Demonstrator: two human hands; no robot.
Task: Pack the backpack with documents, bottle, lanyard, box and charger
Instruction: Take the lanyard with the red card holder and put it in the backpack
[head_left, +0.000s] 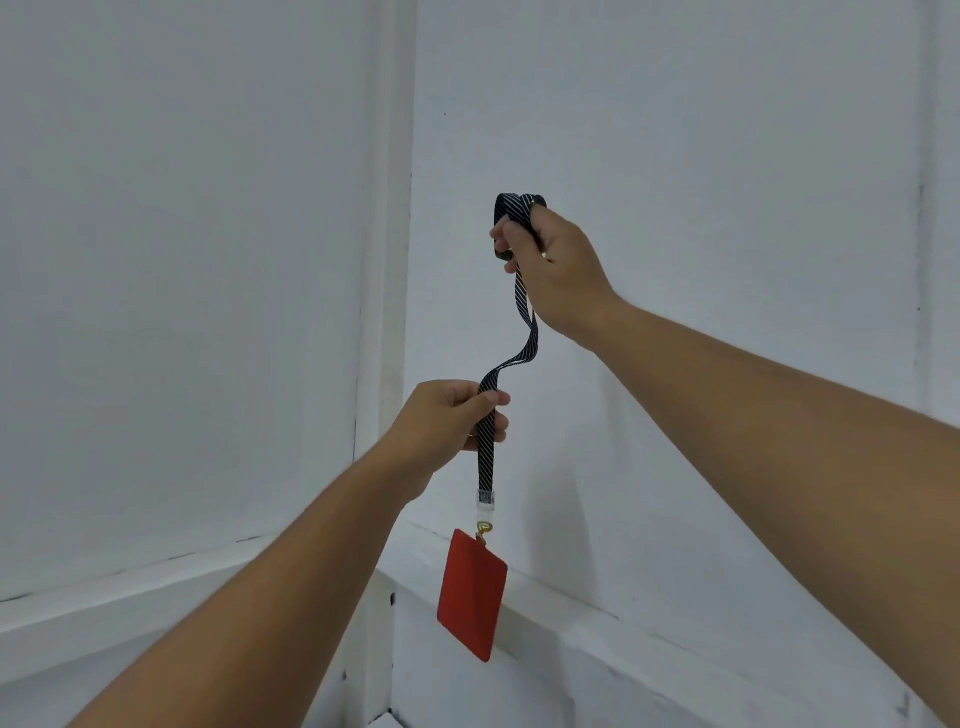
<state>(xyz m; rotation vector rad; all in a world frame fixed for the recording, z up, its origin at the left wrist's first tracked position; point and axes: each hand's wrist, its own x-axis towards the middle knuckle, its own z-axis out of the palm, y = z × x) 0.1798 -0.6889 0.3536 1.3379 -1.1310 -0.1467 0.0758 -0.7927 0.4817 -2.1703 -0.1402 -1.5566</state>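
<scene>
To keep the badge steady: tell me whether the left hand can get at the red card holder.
Probably yes. The left hand pinches the lanyard strap just above the red card holder, which hangs free below it with nothing between; it would need to slide down.

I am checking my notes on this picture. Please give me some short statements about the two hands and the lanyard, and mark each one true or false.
1. The right hand holds the top end of the lanyard. True.
2. The left hand is open and touches nothing. False: it pinches the lanyard lower down.
3. A red card holder hangs from the lanyard's lower end. True.
4. The card holder lies flat on a table. False: it hangs in the air in front of a white wall.
5. The lanyard is plain yellow. False: it is dark with thin light stripes.
</scene>
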